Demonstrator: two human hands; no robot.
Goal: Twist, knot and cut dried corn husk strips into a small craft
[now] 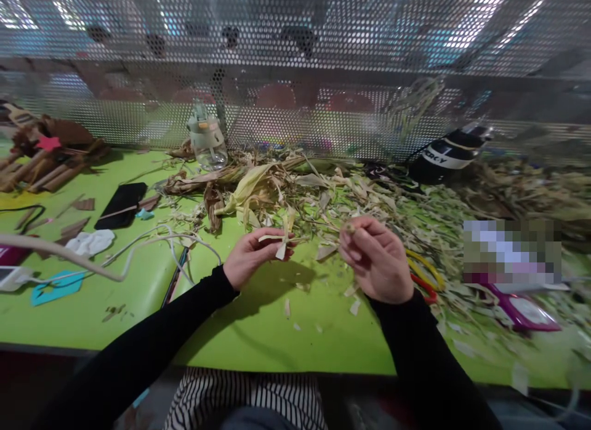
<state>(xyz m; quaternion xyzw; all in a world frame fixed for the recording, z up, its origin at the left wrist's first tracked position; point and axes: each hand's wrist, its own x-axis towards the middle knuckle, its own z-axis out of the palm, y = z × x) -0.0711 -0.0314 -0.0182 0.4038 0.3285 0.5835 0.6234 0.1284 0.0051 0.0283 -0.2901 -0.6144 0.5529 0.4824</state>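
Note:
Between the thumb and fingers of my left hand (pixel 252 257) is a small knotted piece of pale corn husk (pixel 282 248), its strips sticking out in different directions. My right hand (pixel 381 257), a little apart on the right, is closed in a pinch. A small brownish bit shows at its fingertips, too small to name. Behind both hands lies a heap of dried husks and shreds (pixel 318 186), with a larger yellow-green husk (pixel 252 186) on top. Small husk scraps dot the green table (pixel 277 337) below the hands.
A black phone (pixel 120 205), white cables and a blue tag (pixel 56 287) lie at left. A clear bottle (pixel 207 137) and a black container (pixel 446 156) stand by the perforated metal screen (pixel 277 122). Yellow and red handles (pixel 427 282) and a purple device (pixel 526 310) are at right.

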